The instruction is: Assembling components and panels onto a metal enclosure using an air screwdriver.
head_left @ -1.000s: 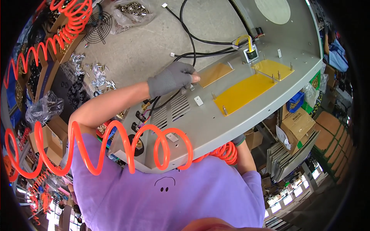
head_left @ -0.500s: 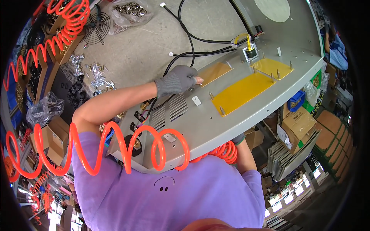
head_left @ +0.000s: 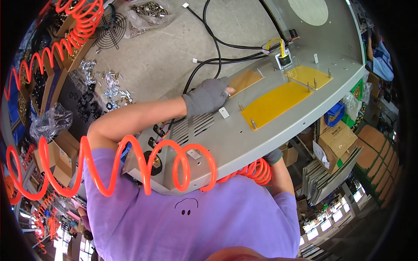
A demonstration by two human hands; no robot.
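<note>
A long grey sheet-metal panel [head_left: 226, 135] lies across in front of me. My left hand [head_left: 208, 96], in a grey glove, rests on it with curled fingers at the near-left corner of a small amber sheet [head_left: 246, 82]; the fingertips hide whatever they grip. Beside that hand is a small white tab [head_left: 224, 112]. A larger yellow sheet [head_left: 274, 104] and another small one [head_left: 311, 76] lie flat, with metal standoffs [head_left: 253, 123] upright at their corners. My right hand [head_left: 273, 155], also gloved, is at the panel's near edge, its fingers hidden below it.
Orange coiled hose [head_left: 257, 172] hangs over the panel's near-left end. Black cables [head_left: 212, 35] run to a socket [head_left: 284, 60]. Loose metal fittings [head_left: 114, 87], a bag of fittings [head_left: 150, 11] and a fan guard [head_left: 111, 30] lie beyond. Cardboard boxes [head_left: 337, 138] stand at right.
My left hand has shifted slightly right and nearer along the amber sheet's corner. My right hand shows a little more at the panel's near edge.
</note>
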